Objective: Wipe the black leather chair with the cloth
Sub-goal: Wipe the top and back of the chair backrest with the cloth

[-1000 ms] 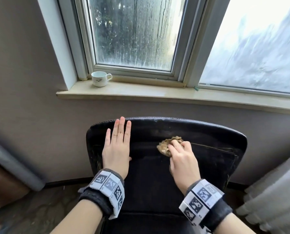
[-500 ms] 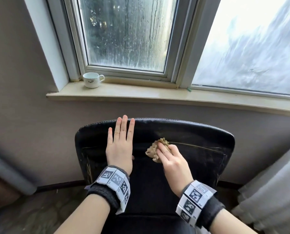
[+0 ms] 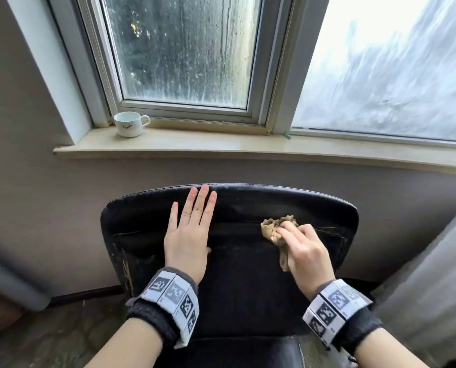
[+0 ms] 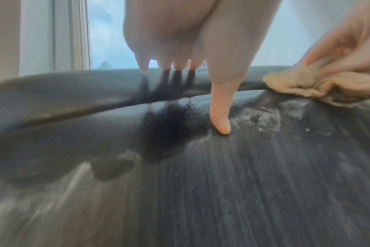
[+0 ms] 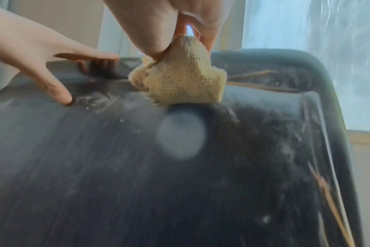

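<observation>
A: Why does the black leather chair (image 3: 237,261) stand with its backrest toward the window sill (image 3: 221,148)?

B: Likely so the padded front faces the person and both arms reach it. The backrest fills the middle of the head view, its far edge just under the sill.

A: And the left hand (image 3: 187,237)?

B: Flat on the left half of the backrest, 4 fingers straight and pointing far, thumb tip pressed to the leather, holding nothing. I judge it braces the chair so it does not roll or tilt under the rubbing.

A: The right hand (image 3: 305,251)?

B: Its fingers are curled round the tan cloth (image 3: 276,229), bunched into a wad so there is something firm to push. The wad touches the leather on the right half, at the horizontal seam. Pale dusty smears lie between the 2 hands, so that patch looks unfinished.

A: The cup (image 3: 128,124)?

B: On the sill's left end, well apart.
</observation>
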